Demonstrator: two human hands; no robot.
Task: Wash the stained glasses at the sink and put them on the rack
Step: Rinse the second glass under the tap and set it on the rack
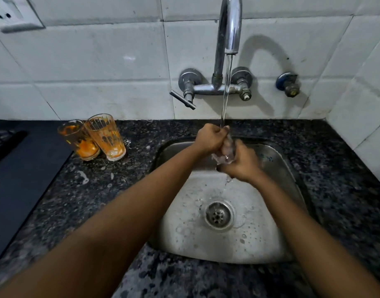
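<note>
A clear glass (pixel 227 149) is held over the steel sink (pixel 277 244), right under the running tap (pixel 230 24). My right hand (pixel 240 163) grips its lower part from the right. My left hand (pixel 211 137) is curled at its top, fingers at the rim where the water stream lands. Most of the glass is hidden between the two hands. Two orange-stained glasses (pixel 78 139) (pixel 106 136) stand upright side by side on the dark granite counter (pixel 111 175), left of the sink. No rack is in view.
The tap's lever handle (pixel 182 99) sticks out at the wall, with a second valve (pixel 289 83) to the right. A dark mat (pixel 19 179) lies on the counter's left. A wall socket (pixel 10 14) is at the top left. The drain (pixel 218 215) sits mid-basin.
</note>
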